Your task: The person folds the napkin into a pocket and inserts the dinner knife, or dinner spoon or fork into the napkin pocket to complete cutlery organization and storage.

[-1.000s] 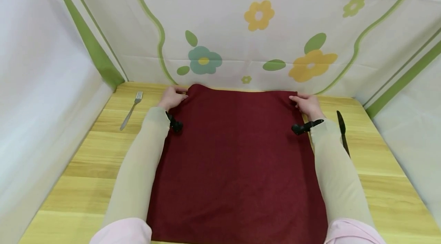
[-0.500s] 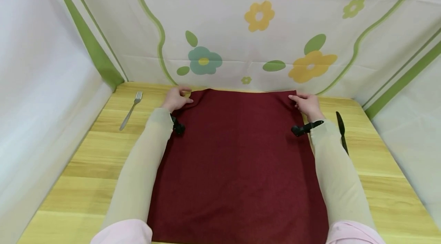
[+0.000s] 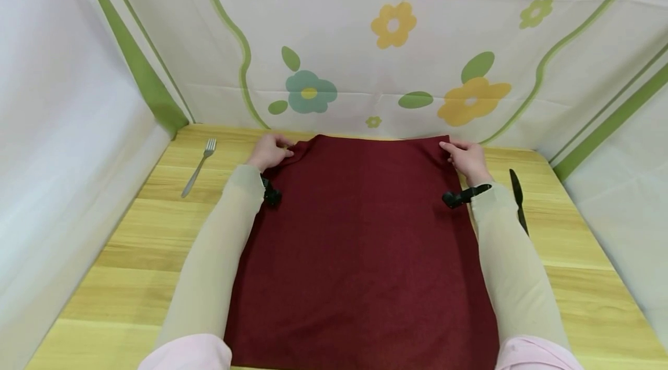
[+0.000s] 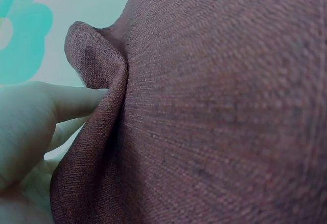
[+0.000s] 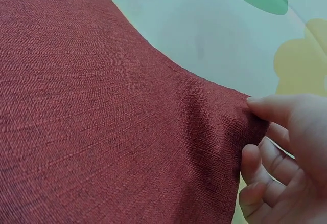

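Observation:
A dark red cloth napkin (image 3: 360, 248) lies spread over the table, its far edge along the back wall. My left hand (image 3: 267, 152) pinches it near the far left corner, where the edge is bunched into a fold. In the left wrist view the thumb (image 4: 76, 101) presses that fold and the other fingers are partly hidden behind the cloth. My right hand (image 3: 468, 160) pinches the far right corner. The right wrist view shows its thumb (image 5: 273, 107) on top of the corner, with small creases running from it into the napkin.
A metal fork (image 3: 199, 168) lies on the wooden table (image 3: 130, 254) at the left. A black knife (image 3: 516, 193) lies at the right, partly behind the right sleeve. A white flowered cloth wall (image 3: 344, 28) rises directly behind the table, with white side walls.
My left hand has shifted slightly right and toward me; the raised far left corner of the napkin has come down into a fold. My right hand keeps its place at the other corner.

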The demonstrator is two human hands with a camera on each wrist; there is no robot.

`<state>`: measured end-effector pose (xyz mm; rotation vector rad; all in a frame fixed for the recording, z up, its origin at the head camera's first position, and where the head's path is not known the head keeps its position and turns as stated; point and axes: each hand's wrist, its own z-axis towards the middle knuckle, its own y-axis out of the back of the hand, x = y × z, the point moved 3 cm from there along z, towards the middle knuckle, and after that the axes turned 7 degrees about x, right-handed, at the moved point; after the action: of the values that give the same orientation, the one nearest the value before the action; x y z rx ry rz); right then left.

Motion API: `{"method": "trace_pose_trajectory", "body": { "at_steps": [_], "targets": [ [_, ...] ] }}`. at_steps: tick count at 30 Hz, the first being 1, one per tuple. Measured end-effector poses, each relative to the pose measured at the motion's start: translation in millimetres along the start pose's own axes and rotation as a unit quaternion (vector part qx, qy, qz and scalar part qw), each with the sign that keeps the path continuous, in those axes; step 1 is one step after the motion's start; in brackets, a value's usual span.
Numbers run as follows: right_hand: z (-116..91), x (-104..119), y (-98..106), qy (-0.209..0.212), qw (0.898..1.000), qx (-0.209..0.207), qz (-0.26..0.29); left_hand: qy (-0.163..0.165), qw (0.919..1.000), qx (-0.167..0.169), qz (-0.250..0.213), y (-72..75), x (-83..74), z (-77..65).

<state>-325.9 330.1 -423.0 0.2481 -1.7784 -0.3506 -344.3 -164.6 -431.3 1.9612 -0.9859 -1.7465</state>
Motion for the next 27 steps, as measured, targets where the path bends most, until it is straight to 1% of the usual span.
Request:
{"method": "trace_pose_trajectory", "body": {
  "at_steps": [4, 6, 10, 13, 16, 19, 21, 27],
  "targets": [
    [-2.2, 2.5, 1.3, 0.01, 1.0, -0.006, -0.01, -0.009, 0.9999, -0.006, 0.001, -0.3, -1.5, -1.2],
    [-3.4, 4.7, 2.0, 0.015, 1.0, -0.011, -0.017, -0.018, 0.9997, -0.009, -0.01, 0.7, -2.4, -2.6],
    [-5.4, 10.3, 5.1, 0.026, 0.999, -0.019, -0.029, -0.036, 0.9971, -0.031, -0.06, 6.9, -2.4, -4.0],
    [-6.4, 14.1, 9.0, 0.034, 0.998, -0.026, -0.04, -0.041, 0.9916, -0.062, -0.106, 16.3, -1.8, -4.8],
    [-7.1, 16.9, 13.0, 0.043, 0.998, -0.029, -0.047, -0.057, 0.9858, -0.078, -0.137, 27.1, -4.4, -6.9],
    [-9.7, 20.6, 16.3, 0.053, 0.997, -0.028, -0.051, -0.074, 0.9821, -0.075, -0.156, 35.6, -9.2, -10.7],
    [-12.2, 23.7, 18.2, 0.06, 0.996, -0.029, -0.055, -0.077, 0.9815, -0.07, -0.161, 39.5, -12.1, -13.5],
    [-22.8, 36.6, 24.2, 0.08, 0.994, -0.022, -0.075, -0.048, 0.9814, -0.052, -0.178, 45.0, -16.7, -20.8]
  ]
}}
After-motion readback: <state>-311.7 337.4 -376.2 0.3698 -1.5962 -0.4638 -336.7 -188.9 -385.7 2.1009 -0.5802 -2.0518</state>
